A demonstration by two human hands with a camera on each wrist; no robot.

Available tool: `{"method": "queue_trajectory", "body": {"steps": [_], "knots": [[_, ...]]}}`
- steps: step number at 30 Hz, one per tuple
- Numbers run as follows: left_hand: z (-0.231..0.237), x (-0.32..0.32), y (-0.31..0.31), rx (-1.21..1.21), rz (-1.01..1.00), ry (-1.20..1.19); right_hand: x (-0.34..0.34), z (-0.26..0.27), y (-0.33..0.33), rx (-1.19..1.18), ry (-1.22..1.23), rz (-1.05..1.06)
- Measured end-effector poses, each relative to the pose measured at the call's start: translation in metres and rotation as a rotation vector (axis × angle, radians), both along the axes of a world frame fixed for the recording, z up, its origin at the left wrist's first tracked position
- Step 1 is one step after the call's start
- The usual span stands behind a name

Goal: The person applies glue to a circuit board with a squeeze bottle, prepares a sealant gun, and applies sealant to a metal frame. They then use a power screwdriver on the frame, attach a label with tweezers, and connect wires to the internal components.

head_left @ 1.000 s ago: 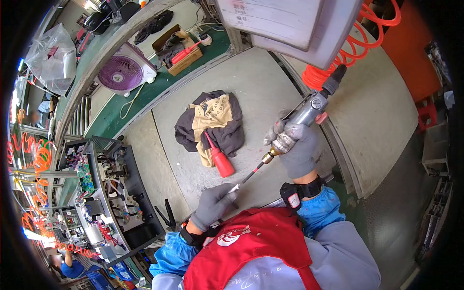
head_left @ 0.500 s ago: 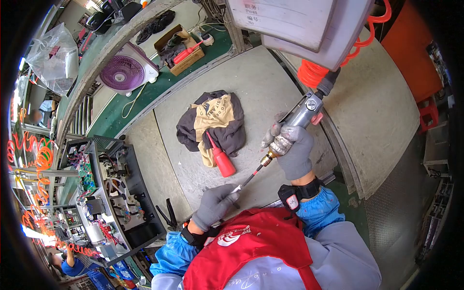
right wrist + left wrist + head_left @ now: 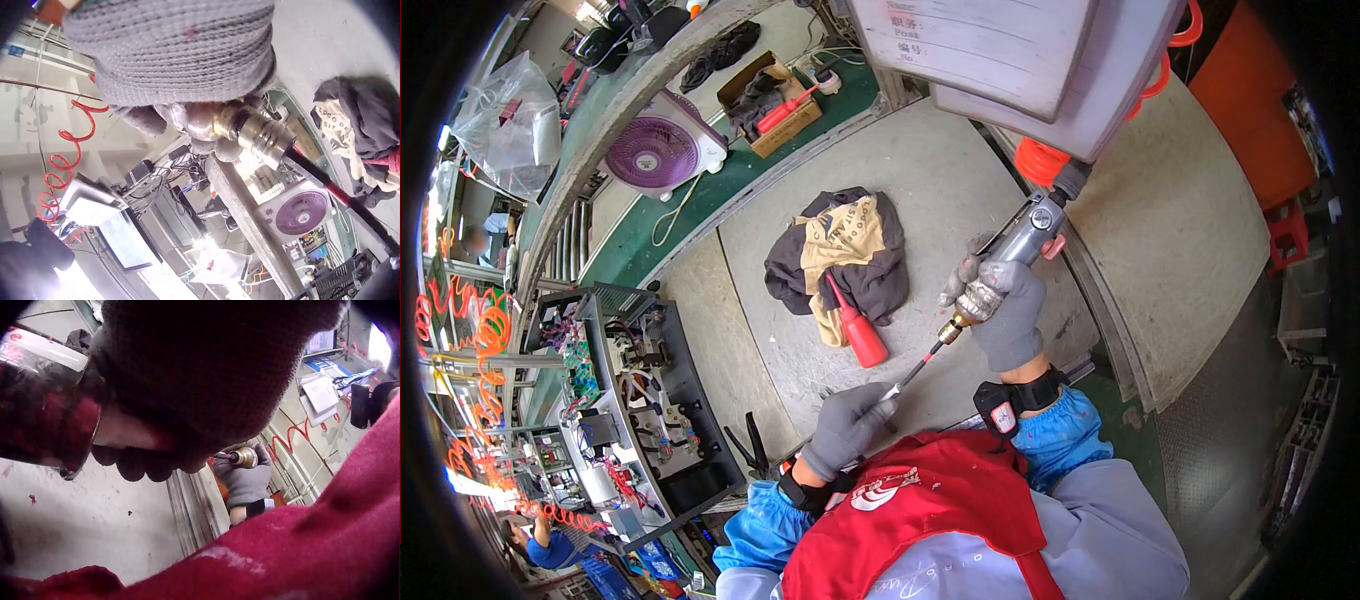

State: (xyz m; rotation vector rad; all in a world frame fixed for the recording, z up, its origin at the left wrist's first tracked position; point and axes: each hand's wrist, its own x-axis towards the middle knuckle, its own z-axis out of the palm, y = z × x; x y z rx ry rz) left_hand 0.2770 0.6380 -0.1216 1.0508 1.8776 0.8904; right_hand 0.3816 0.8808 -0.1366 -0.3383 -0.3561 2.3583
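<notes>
Recorder: State of the right hand?

Inspector: Gloved right hand (image 3: pixel 1012 308) grips a grey power driver (image 3: pixel 1032 232), fingers curled round it behind the brass collar (image 3: pixel 267 139).

Recorder: Position of the driver?

Inspector: Held aslant above the near right part of the tabletop (image 3: pixel 945 165), rear end over the right edge, bit (image 3: pixel 917 368) directed toward the near edge.

Recorder: Left hand?

Inspector: Gloved left hand (image 3: pixel 847 425) at the near edge, fingers curled, pinching a small white piece (image 3: pixel 892 391) at the bit's tip. Whether the two touch, I cannot tell; the left wrist view is too dark there.

Recorder: Other items?

Inspector: Crumpled dark-and-tan cloth (image 3: pixel 840 235) around the tabletop's middle; red bottle (image 3: pixel 861 338) beside it, nozzle over the cloth, base toward the near edge. Purple fan (image 3: pixel 648 155) beyond the far edge.
</notes>
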Motion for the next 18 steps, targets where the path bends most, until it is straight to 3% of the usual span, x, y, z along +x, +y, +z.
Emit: {"method": "queue_trajectory", "body": {"steps": [3, 9, 18], "knots": [[-0.002, 0.000, 0.001, -0.030, 0.005, -0.009, 0.003, -0.007, 0.004, 0.109, 0.006, 0.063], [0.002, 0.000, 0.004, -0.056, -0.015, 0.011, 0.007, -0.016, 0.005, 0.044, -0.090, 0.044], [-0.002, 0.001, 0.003, -0.049, 0.005, -0.021, 0.006, -0.014, 0.005, 0.042, -0.047, 0.076]]}}
